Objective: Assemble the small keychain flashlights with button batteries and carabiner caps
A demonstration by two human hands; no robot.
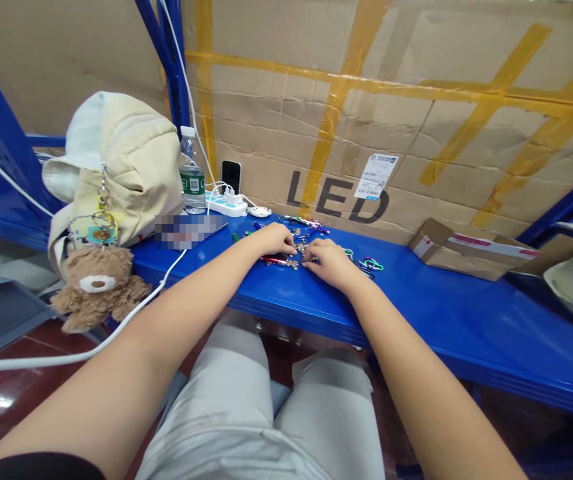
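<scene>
Both hands are together over a small pile of coin-like metal pieces (300, 247) on the blue shelf. My left hand (275, 241) is at the pile's left side, fingers curled down and pressed together at the tips. From the right, my right hand (327, 259) reaches in with thumb and bent fingers drawn together at the pieces. Whatever either hand pinches is too small to make out. A red pen (275, 261) lies beneath my left hand. Several more pens (302, 221) lie behind the pile. Green and dark carabiners (372, 264) rest right of my right hand.
A cream backpack (134, 157) with a teddy bear charm (100, 283) stands left. Near it are a water bottle (193, 175), a power strip (229, 205), a phone (231, 177) and a white cable (116, 333). An open cardboard box (471, 250) sits right, before a taped cardboard wall (266, 120).
</scene>
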